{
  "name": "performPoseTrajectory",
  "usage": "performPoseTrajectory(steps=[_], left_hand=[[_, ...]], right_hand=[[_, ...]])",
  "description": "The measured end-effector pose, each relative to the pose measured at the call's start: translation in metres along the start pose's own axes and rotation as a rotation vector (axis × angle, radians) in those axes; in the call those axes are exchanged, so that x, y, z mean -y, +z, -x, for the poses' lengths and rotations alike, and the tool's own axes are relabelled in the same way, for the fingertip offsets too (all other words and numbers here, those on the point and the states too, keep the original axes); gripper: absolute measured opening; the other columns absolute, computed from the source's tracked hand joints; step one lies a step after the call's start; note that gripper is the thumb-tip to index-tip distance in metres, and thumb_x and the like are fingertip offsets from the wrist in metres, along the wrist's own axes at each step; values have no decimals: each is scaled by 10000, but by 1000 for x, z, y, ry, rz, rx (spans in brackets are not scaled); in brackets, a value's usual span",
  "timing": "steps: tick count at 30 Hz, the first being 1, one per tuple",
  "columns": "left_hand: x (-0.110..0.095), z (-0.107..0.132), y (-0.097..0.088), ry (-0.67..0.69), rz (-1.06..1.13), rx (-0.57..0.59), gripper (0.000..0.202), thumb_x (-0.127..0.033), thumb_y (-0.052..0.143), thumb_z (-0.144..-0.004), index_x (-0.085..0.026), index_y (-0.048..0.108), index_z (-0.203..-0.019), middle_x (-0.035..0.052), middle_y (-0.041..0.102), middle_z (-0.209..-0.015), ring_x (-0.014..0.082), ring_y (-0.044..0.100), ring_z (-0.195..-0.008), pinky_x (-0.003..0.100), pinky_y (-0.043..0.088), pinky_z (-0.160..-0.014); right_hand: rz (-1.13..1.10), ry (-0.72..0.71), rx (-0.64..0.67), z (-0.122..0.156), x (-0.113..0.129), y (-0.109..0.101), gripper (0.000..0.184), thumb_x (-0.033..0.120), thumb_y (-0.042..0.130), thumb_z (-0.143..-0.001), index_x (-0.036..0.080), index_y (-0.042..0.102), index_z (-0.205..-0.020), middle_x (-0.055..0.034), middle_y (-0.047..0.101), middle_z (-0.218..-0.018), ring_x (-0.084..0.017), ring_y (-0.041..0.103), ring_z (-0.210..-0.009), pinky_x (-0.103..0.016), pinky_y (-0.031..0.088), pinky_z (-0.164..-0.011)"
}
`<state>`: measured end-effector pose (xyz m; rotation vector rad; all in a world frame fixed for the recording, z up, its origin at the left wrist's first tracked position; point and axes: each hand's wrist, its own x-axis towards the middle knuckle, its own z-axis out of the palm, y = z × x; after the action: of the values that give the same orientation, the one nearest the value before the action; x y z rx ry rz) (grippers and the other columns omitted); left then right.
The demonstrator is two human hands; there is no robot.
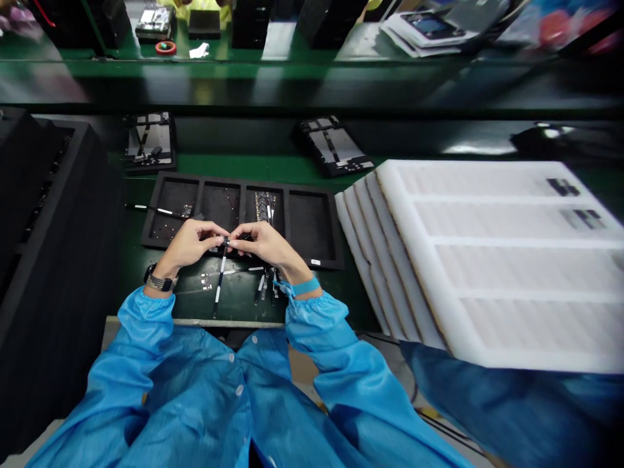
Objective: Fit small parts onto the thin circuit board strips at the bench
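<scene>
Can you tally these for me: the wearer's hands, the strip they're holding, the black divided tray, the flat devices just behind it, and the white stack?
Left hand and right hand: 2
Strip: 1
Black tray: 1
Devices: 2
White stack: 1
Total: 7

Four-compartment tray [339, 250] mid-bench, running left to right. Left hand [197, 244] and right hand [260, 244] at its near rim, far end of a strip [221, 279] between their fingertips, the rest reaching toward the near bench edge. Small board [207, 281] left of this strip; loose strips [262, 286] to its right. Third compartment from left holds a board group [263, 205]. Beyond tray: left device [158, 140], right device [335, 146]. Panel stack [511, 266] right of tray; block stack [92, 195] left. Far shelf [312, 73] behind all, carrying tape roll [166, 47] left, papers [429, 47] right.
</scene>
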<state>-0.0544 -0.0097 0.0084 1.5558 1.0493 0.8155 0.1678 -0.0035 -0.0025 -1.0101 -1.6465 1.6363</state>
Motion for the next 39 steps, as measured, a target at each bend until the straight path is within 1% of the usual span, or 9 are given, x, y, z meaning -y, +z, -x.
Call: performPoseTrajectory(steps=[7, 11, 17, 21, 25, 27, 30, 34, 39], left_hand=[[4, -2, -3, -32, 100, -40, 255, -321, 812, -777, -154, 843, -967, 79, 807, -862, 206, 710, -770, 319, 539, -728], [8, -3, -7, -45, 122, -74, 265, -339, 838, -760, -157, 840, -952, 70, 794, -833, 192, 686, -739, 316, 535, -710], [15, -8, -9, -38, 192, -112, 298, -337, 873, -716, -136, 833, -934, 65, 770, -778, 166, 645, -672, 313, 525, -681], [16, -9, -12, -31, 295, -148, 282, -310, 881, -692, -134, 817, -903, 46, 744, -715, 151, 631, -636, 301, 516, -654], [15, -6, -19, -22, 442, -188, 286, -297, 891, -697, -136, 785, -908, 52, 752, -743, 153, 667, -666, 271, 489, -616], [15, -5, -23, -20, 537, -198, 309, -283, 901, -700, -133, 763, -932, 62, 764, -791, 153, 688, -699, 258, 486, -614], [15, -5, -27, -23, 674, -207, 338, -240, 916, -689, -134, 734, -953, 66, 771, -843, 146, 700, -728, 247, 494, -630], [18, -6, -34, -2, 808, -265, 354, -211, 898, -706, -151, 728, -1011, 49, 755, -859, 135, 688, -751, 245, 495, -649], [23, -4, -40, 33, 857, -359, 310, -203, 864, -737, -165, 726, -1012, 46, 736, -869, 134, 675, -774, 247, 494, -662]], right_hand=[[55, -44, -154, 0, 2, 7, 399, 555, 838, -798, 171, 740, -839, -70, 783, -799, -147, 632, -547, -257, 435, -471], [86, -72, -264, -5, -6, 11, 449, 607, 861, -761, 180, 734, -816, -62, 762, -755, -164, 650, -536, -288, 493, -517], [196, -99, -470, -16, -14, 15, 561, 706, 873, -679, 214, 605, -717, -27, 680, -698, -180, 617, -593, -313, 477, -574], [351, -185, -549, -14, -6, 11, 535, 667, 865, -705, 215, 582, -658, -13, 641, -685, -178, 569, -672, -323, 458, -674], [355, -201, -546, -23, 6, -10, 423, 556, 801, -820, 216, 590, -683, -10, 633, -676, -178, 564, -667, -325, 464, -691], [407, -166, -554, -39, 13, -22, 308, 458, 749, -885, 204, 651, -740, -28, 671, -709, -195, 610, -699, -332, 494, -722], [684, -12, -513, -75, 21, -29, 104, 262, 715, -903, 176, 761, -867, -78, 760, -863, -233, 704, -855, -340, 534, -837], [1115, 254, -448, -116, 21, -14, 165, 242, 704, -957, 167, 804, -1066, -159, 785, -1148, -312, 719, -1134, -380, 536, -972], [1230, 324, -474, -130, 11, 4, 266, 238, 599, -1036, 129, 769, -1210, -232, 752, -1256, -352, 723, -1196, -408, 549, -983]])
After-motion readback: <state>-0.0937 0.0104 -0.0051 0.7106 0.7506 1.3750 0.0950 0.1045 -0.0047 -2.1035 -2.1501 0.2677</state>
